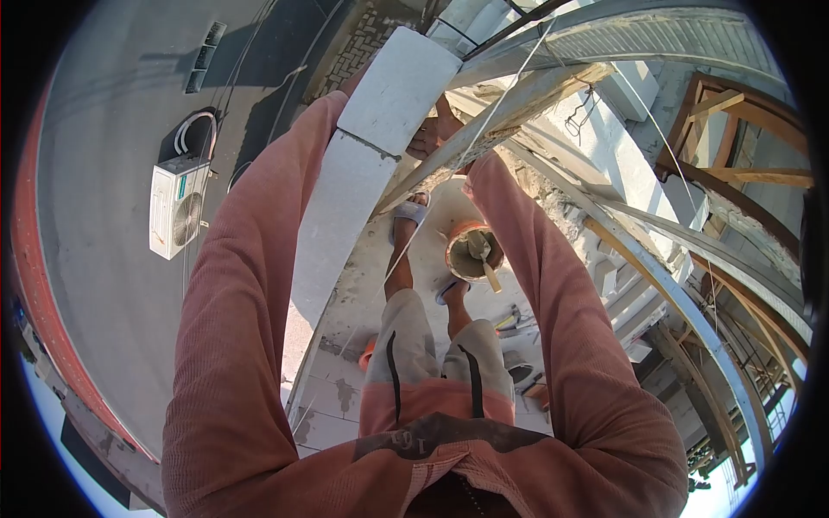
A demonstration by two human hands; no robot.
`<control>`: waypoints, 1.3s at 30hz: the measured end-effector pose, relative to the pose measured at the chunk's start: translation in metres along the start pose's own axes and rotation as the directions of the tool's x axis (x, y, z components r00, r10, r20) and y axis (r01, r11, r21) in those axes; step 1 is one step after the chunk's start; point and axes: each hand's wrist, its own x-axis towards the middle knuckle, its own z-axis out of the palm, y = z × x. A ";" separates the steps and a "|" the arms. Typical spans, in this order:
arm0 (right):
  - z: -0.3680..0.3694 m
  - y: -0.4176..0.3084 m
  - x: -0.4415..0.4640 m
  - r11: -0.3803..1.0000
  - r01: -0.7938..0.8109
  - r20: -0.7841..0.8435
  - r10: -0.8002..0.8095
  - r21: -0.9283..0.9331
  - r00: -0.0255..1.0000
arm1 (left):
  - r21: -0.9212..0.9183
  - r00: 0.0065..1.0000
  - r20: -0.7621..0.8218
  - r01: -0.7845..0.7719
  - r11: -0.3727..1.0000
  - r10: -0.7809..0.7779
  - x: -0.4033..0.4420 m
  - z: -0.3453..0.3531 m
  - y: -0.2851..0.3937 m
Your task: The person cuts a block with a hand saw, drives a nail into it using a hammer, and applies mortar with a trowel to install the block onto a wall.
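A pale lightweight concrete block [401, 86] lies at the end of a row of similar blocks [341, 203] that forms a narrow wall top. A thin dark joint separates it from the block nearer me. My left hand [352, 81] is against the block's left side, its fingers mostly hidden. On the opposite side, my right hand [438, 131] presses close to the block, fingers partly showing beside a wooden beam [496, 121]. Below my right forearm stands an orange bucket [451, 255] with grey mortar and a trowel [480, 252] in it.
Left of the wall is a drop to a road [104, 198], with an air-conditioner unit [177, 207] outside. Thin strings [509, 91] cross overhead. Timber and metal framing [682, 276] fills the right side. My sandalled feet [410, 210] stand on the dusty floor near tools [514, 321].
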 end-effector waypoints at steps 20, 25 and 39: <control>-0.031 0.014 0.020 0.987 0.012 0.039 -0.018 0.159 0.999 | 0.051 1.000 -0.010 -0.028 0.998 0.028 0.005 0.020 0.007; -0.020 0.006 0.006 0.978 0.004 0.012 -0.007 0.207 1.000 | 0.065 1.000 0.003 -0.030 0.997 0.029 0.000 0.019 0.010; 0.000 -0.016 -0.002 0.917 -0.057 -0.044 0.081 0.395 0.996 | 0.050 0.999 0.012 -0.041 0.998 0.040 -0.014 0.014 -0.004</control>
